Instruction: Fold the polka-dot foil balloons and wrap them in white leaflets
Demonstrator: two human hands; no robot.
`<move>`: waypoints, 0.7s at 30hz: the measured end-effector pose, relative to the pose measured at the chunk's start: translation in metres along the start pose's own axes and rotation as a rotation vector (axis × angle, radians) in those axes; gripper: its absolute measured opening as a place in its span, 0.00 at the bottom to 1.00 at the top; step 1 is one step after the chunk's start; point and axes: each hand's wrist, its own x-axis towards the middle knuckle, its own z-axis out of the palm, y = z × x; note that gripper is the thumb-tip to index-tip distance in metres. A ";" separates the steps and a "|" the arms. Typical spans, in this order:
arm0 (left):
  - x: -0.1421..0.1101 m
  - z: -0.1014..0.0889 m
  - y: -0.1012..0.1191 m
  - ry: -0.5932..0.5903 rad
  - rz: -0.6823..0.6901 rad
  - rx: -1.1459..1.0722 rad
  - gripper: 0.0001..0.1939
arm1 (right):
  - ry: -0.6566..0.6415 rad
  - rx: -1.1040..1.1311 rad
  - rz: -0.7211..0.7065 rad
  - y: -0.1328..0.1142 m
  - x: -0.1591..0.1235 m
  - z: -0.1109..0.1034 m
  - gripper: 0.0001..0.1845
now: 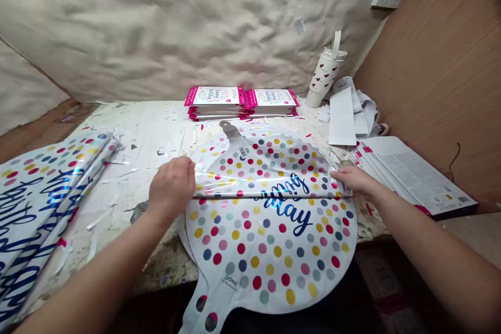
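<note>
A flat foil balloon (pixel 270 266) with coloured dots and blue lettering lies before me, over the table's front edge. Its upper part is folded across itself, making a crease through the lettering. My left hand (pixel 172 188) is closed on the fold's left end. At the other end my right hand (pixel 354 180) pinches the folded edge between thumb and fingers. More dotted balloons lie beneath, their edges showing at the top and lower left. A grey-white tail (pixel 230 129) sticks up at the back of the fold.
Behind the balloon stand two stacks of pink-edged packets (pixel 217 102). A white tumbler (pixel 324 75) with hearts leans at the back right, beside white paper pieces (pixel 346 115). Printed cards (pixel 415 172) lie right; folded balloons (pixel 43 193) lie left. Scraps litter the table (pixel 152 125).
</note>
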 end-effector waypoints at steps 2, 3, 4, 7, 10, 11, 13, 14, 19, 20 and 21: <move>-0.022 0.005 0.018 0.078 0.282 -0.020 0.25 | -0.058 -0.044 0.061 0.001 0.000 0.001 0.15; -0.032 0.010 0.026 0.042 0.415 -0.023 0.25 | -0.065 -0.068 0.072 0.002 0.001 0.000 0.16; -0.040 0.015 0.033 -0.033 0.503 -0.017 0.27 | -0.050 -0.096 0.073 0.004 0.003 -0.001 0.16; -0.055 0.029 0.044 -0.201 0.486 0.042 0.34 | 0.080 -0.196 0.063 0.003 0.012 -0.008 0.18; -0.057 0.035 0.044 -0.218 0.402 0.070 0.33 | 0.309 -0.353 0.011 -0.015 0.007 -0.001 0.29; -0.057 0.035 0.043 -0.213 0.394 0.074 0.32 | 0.374 -0.415 -0.069 -0.026 -0.001 0.010 0.30; -0.056 0.034 0.042 -0.211 0.386 0.081 0.31 | 0.402 -0.521 -0.348 -0.052 -0.026 0.044 0.29; -0.056 0.035 0.043 -0.210 0.384 0.085 0.30 | 0.291 -0.531 -0.518 -0.064 -0.041 0.065 0.28; -0.056 0.038 0.041 -0.203 0.379 0.090 0.30 | -0.325 -0.624 -0.873 -0.065 -0.087 0.119 0.43; -0.055 0.038 0.040 -0.210 0.378 0.087 0.30 | -0.312 -0.652 -0.783 -0.049 -0.087 0.109 0.44; -0.055 0.037 0.040 -0.222 0.375 0.082 0.30 | -0.249 -0.684 -0.653 -0.031 -0.086 0.093 0.44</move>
